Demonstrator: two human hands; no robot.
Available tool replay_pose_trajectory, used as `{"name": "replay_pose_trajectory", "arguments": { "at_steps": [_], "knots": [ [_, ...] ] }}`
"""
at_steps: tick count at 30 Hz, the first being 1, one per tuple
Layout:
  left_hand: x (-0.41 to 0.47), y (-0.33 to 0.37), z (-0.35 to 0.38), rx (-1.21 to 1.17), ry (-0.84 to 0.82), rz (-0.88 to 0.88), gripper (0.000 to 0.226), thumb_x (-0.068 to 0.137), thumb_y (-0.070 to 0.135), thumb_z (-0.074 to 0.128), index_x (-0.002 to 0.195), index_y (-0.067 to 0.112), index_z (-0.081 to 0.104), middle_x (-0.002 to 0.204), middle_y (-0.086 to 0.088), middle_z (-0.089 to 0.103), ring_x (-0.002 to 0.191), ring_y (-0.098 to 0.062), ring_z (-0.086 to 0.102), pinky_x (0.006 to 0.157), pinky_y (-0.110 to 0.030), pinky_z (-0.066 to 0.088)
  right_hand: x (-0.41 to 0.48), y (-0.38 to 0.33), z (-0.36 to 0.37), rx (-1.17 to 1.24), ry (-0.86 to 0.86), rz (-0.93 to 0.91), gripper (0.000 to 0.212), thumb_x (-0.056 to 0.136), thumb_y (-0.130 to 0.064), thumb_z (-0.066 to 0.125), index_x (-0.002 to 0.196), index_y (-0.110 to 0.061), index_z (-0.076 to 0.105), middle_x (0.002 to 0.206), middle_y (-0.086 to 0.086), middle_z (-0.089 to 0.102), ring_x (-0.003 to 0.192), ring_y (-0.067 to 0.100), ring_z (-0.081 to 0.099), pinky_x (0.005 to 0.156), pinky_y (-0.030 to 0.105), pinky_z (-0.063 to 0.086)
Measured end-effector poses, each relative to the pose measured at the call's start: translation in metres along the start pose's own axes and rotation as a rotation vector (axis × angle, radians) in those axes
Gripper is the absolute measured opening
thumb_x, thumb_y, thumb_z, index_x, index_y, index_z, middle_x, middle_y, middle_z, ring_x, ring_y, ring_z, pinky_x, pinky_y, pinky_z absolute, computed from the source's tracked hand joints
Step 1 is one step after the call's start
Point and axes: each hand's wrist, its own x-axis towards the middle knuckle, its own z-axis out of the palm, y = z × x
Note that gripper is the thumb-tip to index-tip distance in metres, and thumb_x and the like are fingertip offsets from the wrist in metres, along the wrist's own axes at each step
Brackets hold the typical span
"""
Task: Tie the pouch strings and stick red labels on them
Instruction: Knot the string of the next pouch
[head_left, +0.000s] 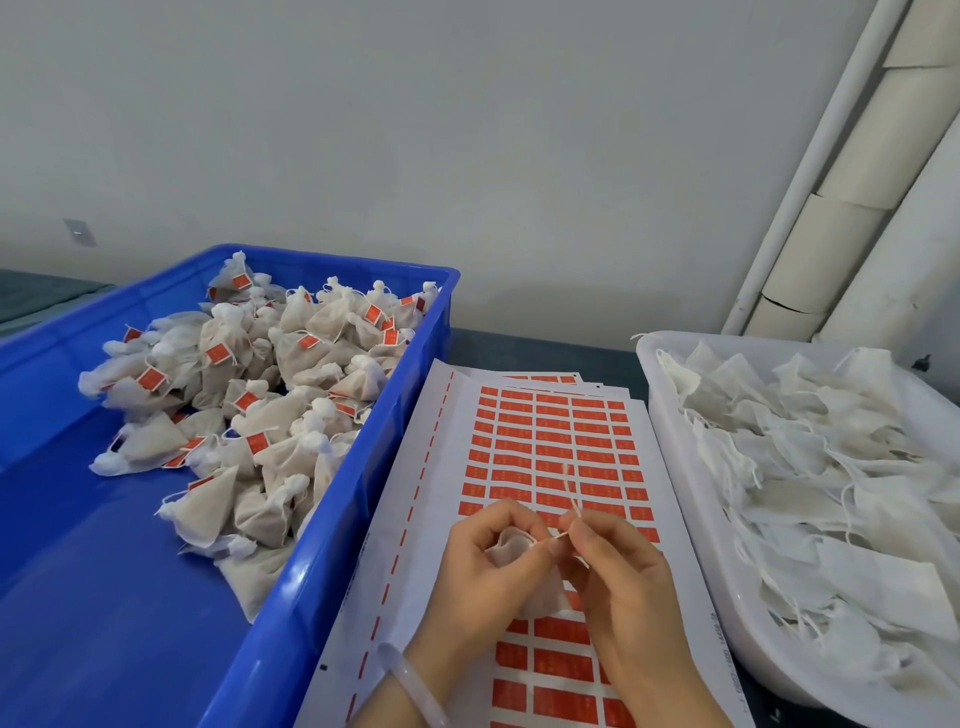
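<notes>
Room is narrow: the label sheet (550, 452) lies between the blue crate (337, 519) rim at 9 o'clock and the white tray (665, 421) rim at 3 o'clock. I see both hands low at 6 o'clock above the sheet, wrists angled inward. The left hand (483, 571) curls its fingers round a small pouch (511, 548); the right hand (618, 577) pinches its string (570, 488), which rises toward 12 o'clock.

You are in a packing workroom. A blue crate (317, 551) at 9 o'clock holds a heap of tied pouches (270, 395). Sheets of red labels (550, 441) lie at 6 o'clock. A white tub (667, 410) at 3 o'clock holds untied pouches (810, 467).
</notes>
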Motion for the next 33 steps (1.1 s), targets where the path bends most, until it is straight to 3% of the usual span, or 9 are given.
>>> {"name": "replay_pose_trajectory", "arguments": {
  "at_steps": [4, 8, 14, 18, 23, 27, 29, 31, 33],
  "knots": [
    [0.000, 0.004, -0.008, 0.040, -0.029, 0.016, 0.004, 0.070, 0.023, 0.062, 0.066, 0.023, 0.063, 0.068, 0.008, 0.064, 0.073, -0.011, 0.060, 0.065, -0.014, 0.049, 0.000, -0.009, -0.003, 0.058, 0.025, -0.039, 0.013, 0.069, -0.024, 0.060, 0.069, -0.020, 0.072, 0.070, 0.002, 0.067, 0.065, 0.015, 0.063, 0.066, 0.028, 0.052],
    [-0.001, 0.004, -0.017, 0.026, -0.041, -0.030, 0.003, 0.069, 0.022, 0.062, 0.067, 0.021, 0.064, 0.072, 0.006, 0.066, 0.076, -0.013, 0.064, 0.064, -0.017, 0.050, 0.000, -0.018, -0.006, 0.115, 0.026, -0.037, 0.015, 0.073, -0.024, 0.057, 0.071, -0.018, 0.072, 0.076, 0.006, 0.068, 0.068, 0.017, 0.064, 0.068, 0.028, 0.051],
    [-0.001, 0.003, -0.024, 0.041, -0.096, -0.006, 0.008, 0.070, 0.019, 0.064, 0.070, 0.011, 0.067, 0.079, 0.002, 0.066, 0.083, -0.016, 0.064, 0.071, -0.024, 0.053, -0.004, -0.020, -0.003, 0.211, 0.064, -0.028, 0.016, 0.075, -0.017, 0.056, 0.067, -0.014, 0.069, 0.068, 0.007, 0.063, 0.059, 0.016, 0.060, 0.063, 0.025, 0.055],
    [-0.002, 0.010, -0.025, 0.181, -0.064, -0.013, 0.009, 0.073, 0.016, 0.070, 0.067, 0.023, 0.070, 0.076, 0.018, 0.058, 0.080, 0.002, 0.056, 0.066, -0.008, 0.045, -0.004, -0.022, -0.003, 0.230, 0.079, -0.054, 0.018, 0.078, -0.013, 0.055, 0.067, -0.012, 0.069, 0.066, 0.008, 0.062, 0.057, 0.016, 0.059, 0.057, 0.022, 0.055],
    [-0.006, 0.016, -0.023, 0.439, -0.109, 0.009, 0.015, 0.085, 0.028, 0.062, 0.074, 0.038, 0.060, 0.057, 0.022, 0.056, 0.055, 0.004, 0.052, 0.048, -0.004, 0.037, -0.003, -0.024, -0.004, 0.218, 0.072, -0.064, 0.018, 0.077, -0.015, 0.056, 0.066, -0.014, 0.070, 0.067, 0.009, 0.063, 0.058, 0.017, 0.061, 0.058, 0.023, 0.055],
    [-0.006, 0.022, -0.026, 0.169, -0.150, -0.167, 0.012, 0.091, 0.019, 0.055, 0.083, 0.021, 0.063, 0.070, 0.007, 0.071, 0.061, -0.009, 0.066, 0.056, -0.014, 0.049, -0.009, -0.026, -0.002, 0.217, 0.026, -0.055, 0.015, 0.072, -0.017, 0.057, 0.066, -0.013, 0.070, 0.066, 0.010, 0.064, 0.058, 0.018, 0.062, 0.056, 0.023, 0.055],
    [-0.004, 0.026, -0.025, -0.001, -0.110, -0.232, 0.019, 0.089, 0.027, 0.055, 0.082, 0.011, 0.063, 0.072, -0.005, 0.072, 0.063, -0.020, 0.069, 0.058, -0.022, 0.054, -0.016, -0.024, 0.000, 0.148, -0.004, -0.082, 0.015, 0.071, -0.020, 0.057, 0.065, -0.015, 0.070, 0.067, 0.010, 0.065, 0.059, 0.019, 0.063, 0.057, 0.023, 0.054],
    [-0.002, 0.026, -0.025, -0.035, -0.078, -0.278, 0.030, 0.076, 0.039, 0.063, 0.080, 0.009, 0.063, 0.071, -0.009, 0.072, 0.063, -0.023, 0.069, 0.060, -0.026, 0.056, -0.024, -0.020, 0.004, 0.077, -0.029, -0.109, 0.015, 0.069, -0.024, 0.059, 0.067, -0.016, 0.071, 0.067, 0.010, 0.066, 0.061, 0.021, 0.064, 0.059, 0.025, 0.055],
    [0.000, 0.025, -0.026, -0.017, -0.119, -0.319, 0.022, 0.074, 0.029, 0.071, 0.081, 0.010, 0.062, 0.074, -0.010, 0.071, 0.067, -0.025, 0.069, 0.065, -0.031, 0.058, -0.032, -0.015, 0.007, -0.017, -0.048, -0.117, 0.014, 0.069, -0.025, 0.060, 0.070, -0.018, 0.072, 0.068, 0.010, 0.068, 0.063, 0.024, 0.066, 0.061, 0.027, 0.055]
  ]
}}
